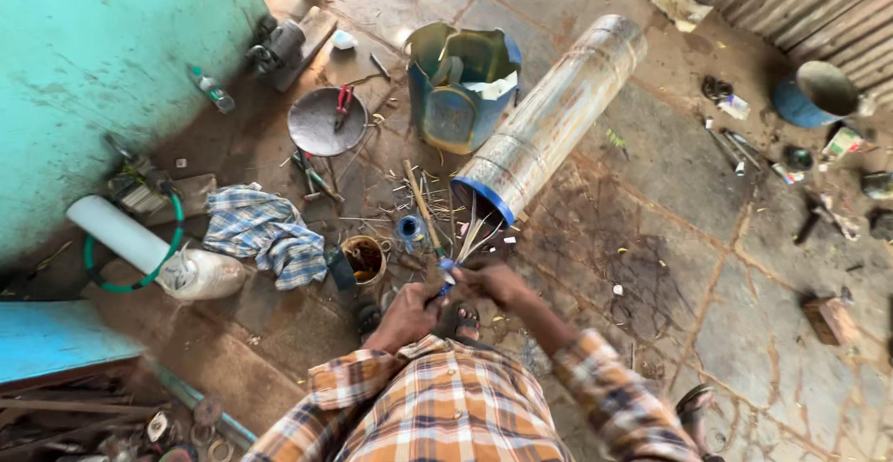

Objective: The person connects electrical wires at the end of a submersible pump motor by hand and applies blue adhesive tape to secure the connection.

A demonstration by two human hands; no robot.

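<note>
the long metal cylinder [551, 118] lies on the floor just ahead of both hands, its axis slanting away to the right, blue-rimmed open end nearest. the left hand [406, 312] and right hand [491, 282] meet in front of the chest, both closed on a small blue-handled tool [447, 271], possibly pliers, tip pointing forward. best to keep the grip firm and wrists close.
</note>
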